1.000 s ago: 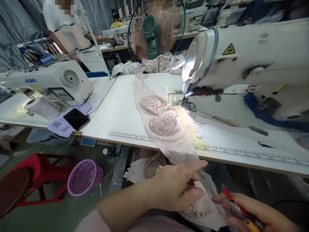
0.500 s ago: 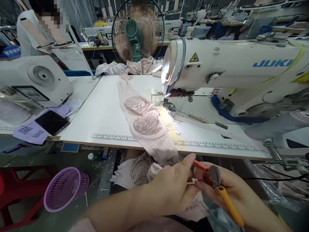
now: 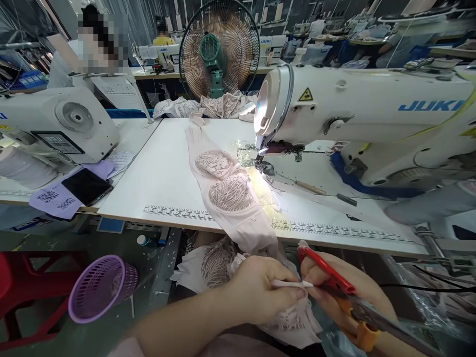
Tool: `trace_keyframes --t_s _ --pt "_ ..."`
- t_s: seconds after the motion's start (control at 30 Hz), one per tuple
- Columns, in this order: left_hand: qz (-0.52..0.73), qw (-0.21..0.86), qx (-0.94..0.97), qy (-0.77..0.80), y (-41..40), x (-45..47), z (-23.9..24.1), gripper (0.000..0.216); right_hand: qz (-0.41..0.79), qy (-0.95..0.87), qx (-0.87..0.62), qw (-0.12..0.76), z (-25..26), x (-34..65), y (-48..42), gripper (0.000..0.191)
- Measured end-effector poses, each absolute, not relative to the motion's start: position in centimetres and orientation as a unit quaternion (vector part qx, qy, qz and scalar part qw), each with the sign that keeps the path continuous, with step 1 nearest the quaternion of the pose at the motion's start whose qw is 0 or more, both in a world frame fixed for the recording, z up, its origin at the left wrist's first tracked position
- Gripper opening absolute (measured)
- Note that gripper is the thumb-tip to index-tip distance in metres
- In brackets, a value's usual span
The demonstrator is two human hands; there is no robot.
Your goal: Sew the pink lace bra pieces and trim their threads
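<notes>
Half a second on, the scissors (image 3: 366,310) in my right hand (image 3: 372,285) are turned: red handle uppermost, blades toward the lower right corner. A pale strip (image 3: 292,283) now shows plainly between my hands, lower centre-right. My left hand (image 3: 256,286), forearm in from the bottom left, pinches it between thumb and fingers. Right fingers curl round the scissors, tips at the strip's other end. Lace garment (image 3: 230,196) unmoved, mid-frame on the white table (image 3: 156,173), draping over its front edge.

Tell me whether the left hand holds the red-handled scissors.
No, the right hand holds the red-handled scissors, while the left hand pinches a pale strip.
</notes>
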State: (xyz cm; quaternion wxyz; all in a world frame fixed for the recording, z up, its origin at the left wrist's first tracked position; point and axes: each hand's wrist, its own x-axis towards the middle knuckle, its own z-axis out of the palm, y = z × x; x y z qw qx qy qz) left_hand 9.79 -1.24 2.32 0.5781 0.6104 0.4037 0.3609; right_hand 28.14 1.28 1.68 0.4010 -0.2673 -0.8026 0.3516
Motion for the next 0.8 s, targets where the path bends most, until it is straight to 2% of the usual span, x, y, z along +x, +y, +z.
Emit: trace_keyframes --t_s 0.2,0.33,0.43,0.63,0.73,0.8 --pt "0.355 0.382 0.737 0.431 -1.3 9.9 2.2 0.026 0.375 -0.804 -0.295 0.355 1.8 28.2 1.6 0.011" --pt "0.313 0.347 0.759 0.455 -1.3 9.8 1.9 0.027 0.382 -0.813 -0.308 0.313 2.1 28.3 1.9 0.008" --pt "0.296 0.417 0.72 0.468 -1.3 9.6 2.2 0.029 0.396 -0.812 -0.31 0.297 1.9 28.2 1.9 0.009" --pt "0.25 0.698 0.51 0.437 -0.9 8.7 2.8 0.025 0.457 -0.78 -0.323 0.281 1.2 28.1 1.8 0.009" --pt "0.257 0.715 0.474 0.444 -0.8 8.6 2.1 0.027 0.47 -0.768 -0.333 0.278 0.8 27.9 1.7 0.014" --pt "0.264 0.699 0.469 0.471 -0.9 8.7 1.6 0.024 0.463 -0.756 -0.347 0.306 -0.1 28.0 1.8 0.017"
